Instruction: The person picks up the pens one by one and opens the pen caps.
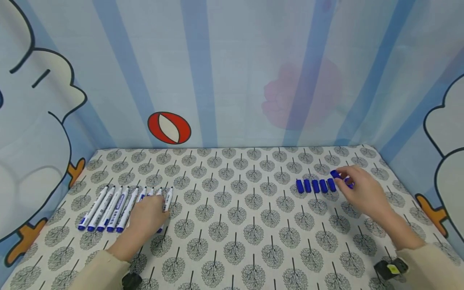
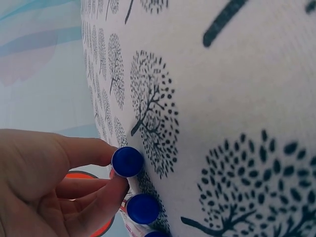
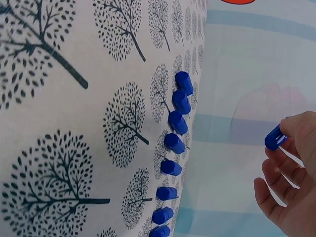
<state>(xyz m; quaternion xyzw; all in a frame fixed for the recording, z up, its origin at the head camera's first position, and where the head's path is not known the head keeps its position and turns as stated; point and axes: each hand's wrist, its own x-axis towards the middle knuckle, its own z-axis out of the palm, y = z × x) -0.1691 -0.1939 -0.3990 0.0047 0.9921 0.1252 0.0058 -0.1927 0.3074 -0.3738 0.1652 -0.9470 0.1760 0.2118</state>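
Observation:
A white marker with a blue end (image 2: pixel 127 162) is pinched between the thumb and finger of my left hand (image 1: pixel 148 215). It lies at the right end of a row of uncapped markers (image 1: pixel 108 209), their dark tips toward the back; my hand hides part of the row. My right hand (image 1: pixel 362 191) pinches a blue marker cap (image 3: pixel 275 138) between thumb and index finger, raised above the cloth, other fingers loosely bent. Beside and below that hand runs a row of blue caps (image 1: pixel 315 186), several of them partly behind the fingers in the head view.
A white cloth with a tree print (image 1: pixel 235 229) covers the table. Behind it hangs a blue striped curtain (image 1: pixel 232 72) with a red ball picture (image 1: pixel 169 128), and printed side curtains stand left and right.

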